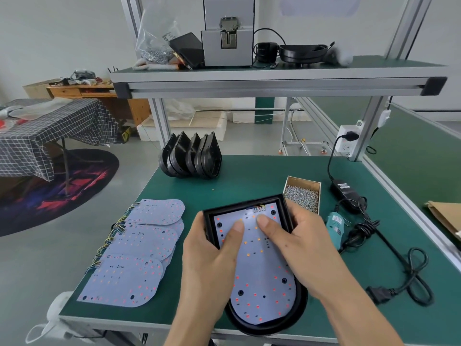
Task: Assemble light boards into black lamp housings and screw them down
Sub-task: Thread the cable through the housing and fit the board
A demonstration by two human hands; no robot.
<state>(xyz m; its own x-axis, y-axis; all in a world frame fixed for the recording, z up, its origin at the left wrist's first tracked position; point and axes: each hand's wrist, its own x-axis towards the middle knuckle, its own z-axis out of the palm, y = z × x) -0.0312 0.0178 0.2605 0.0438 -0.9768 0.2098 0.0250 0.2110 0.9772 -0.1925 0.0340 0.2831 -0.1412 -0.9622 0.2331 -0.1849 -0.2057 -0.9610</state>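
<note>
- I use the black plastic lamp housing (268,318), rounded at its near end and square at its far end, as the landmark; it lies at the near edge of the green bench mat (249,176), its rounded end overhanging that edge.
- A pale blue-grey light board (262,275) dotted with red and orange LEDs sits inside the housing.
- My left hand (212,255) grasps the housing's left wall, thumb pressed flat on the board.
- My right hand (299,243) grasps the housing's right wall, thumb likewise pressed on the board.
- Left of the housing: a fanned stack of matching loose light boards (139,248) with yellow and blue wire leads along their left side.
- Right of the housing: a teal electric screwdriver (335,227) lying on the mat, with a black coiled cable (409,275) and black power adapter (345,189).
- Just beyond the housing's far right corner: an open cardboard box of silver screws (303,193).
- Further beyond the housing, to the left: a row of empty black housings (190,156) standing on edge.
- On the upper shelf above the housing: a grey metal screw feeder (228,33).
</note>
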